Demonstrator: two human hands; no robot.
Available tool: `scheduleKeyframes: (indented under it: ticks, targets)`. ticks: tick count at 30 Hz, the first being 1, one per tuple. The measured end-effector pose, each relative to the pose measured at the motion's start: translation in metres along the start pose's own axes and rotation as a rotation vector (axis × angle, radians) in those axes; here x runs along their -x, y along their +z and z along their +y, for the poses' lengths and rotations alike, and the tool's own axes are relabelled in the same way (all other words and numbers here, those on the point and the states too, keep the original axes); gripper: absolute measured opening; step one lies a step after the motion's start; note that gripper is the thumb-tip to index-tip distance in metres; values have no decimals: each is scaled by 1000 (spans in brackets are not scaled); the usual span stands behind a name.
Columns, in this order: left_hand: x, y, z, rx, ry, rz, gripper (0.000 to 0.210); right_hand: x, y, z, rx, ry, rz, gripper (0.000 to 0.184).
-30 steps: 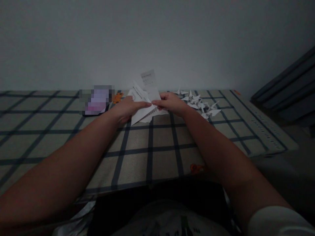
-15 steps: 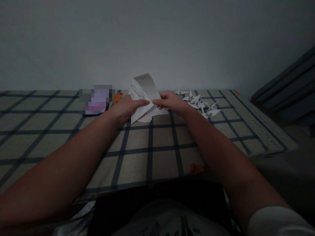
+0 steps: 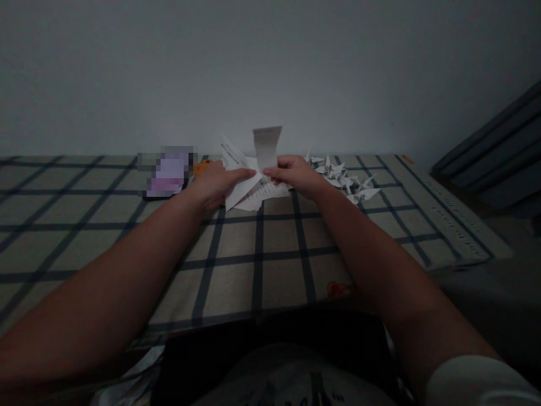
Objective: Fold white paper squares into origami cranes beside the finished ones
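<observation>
My left hand (image 3: 217, 183) pinches a folded sheet of printed paper (image 3: 243, 190) between its thumb and the fingers behind. In my right hand (image 3: 298, 175) a narrow strip of paper (image 3: 267, 148) is gripped, standing upright above the fingertips. A gap separates the upper parts of sheet and strip; whether they still join near my fingertips I cannot tell. More printed paper (image 3: 270, 190) lies on the cloth beneath both hands. Just beyond my right hand sits a cluster of folded white paper cranes (image 3: 338, 173).
A phone (image 3: 169, 172), blurred out in part, stands left of my hands. The table wears a checked cloth (image 3: 279, 242) with dark stripes. A grey wall (image 3: 270, 67) rises behind it. Crumpled white material (image 3: 131, 378) shows below the near edge at left.
The strip has swung right and upright with my right hand's grip, and its top has parted from the sheet in my left hand. Both hands stay nearly in place.
</observation>
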State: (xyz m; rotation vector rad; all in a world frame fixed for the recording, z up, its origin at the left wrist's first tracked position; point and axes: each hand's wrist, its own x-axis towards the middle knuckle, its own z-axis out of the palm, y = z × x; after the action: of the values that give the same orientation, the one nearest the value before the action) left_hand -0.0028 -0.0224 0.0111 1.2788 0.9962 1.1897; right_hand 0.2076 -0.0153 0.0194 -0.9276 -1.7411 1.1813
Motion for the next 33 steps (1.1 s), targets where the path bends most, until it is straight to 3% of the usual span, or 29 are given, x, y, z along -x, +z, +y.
scheduleKeyframes:
  ticks: [5, 10, 13, 18, 21, 27, 31, 33]
  targets:
    - [2, 2, 1, 24, -18, 8, 43, 0, -1, -3, 5, 25, 25, 29]
    - [-3, -2, -1, 54, 15, 89, 40, -2, -9, -11, -124, 36, 203, 29]
    - [-4, -1, 0, 54, 2, 121, 40, -3, -17, -11, -53, 99, 250, 9]
    - [-1, 3, 3, 60, -23, 129, 37, -4, -19, -6, 97, 267, 394, 22]
    - [0, 3, 3, 68, -10, 121, 36, -2, -19, -3, 277, 240, 468, 28]
    - [0, 3, 4, 42, -62, 123, 39, 1, -20, 5, 412, 272, 374, 28]
    - [1, 3, 6, 83, -57, 109, 39, 3, -23, 3, 606, 337, 247, 20]
    - [2, 4, 6, 97, -51, 76, 37, 3, -25, 1, 713, 314, 242, 15]
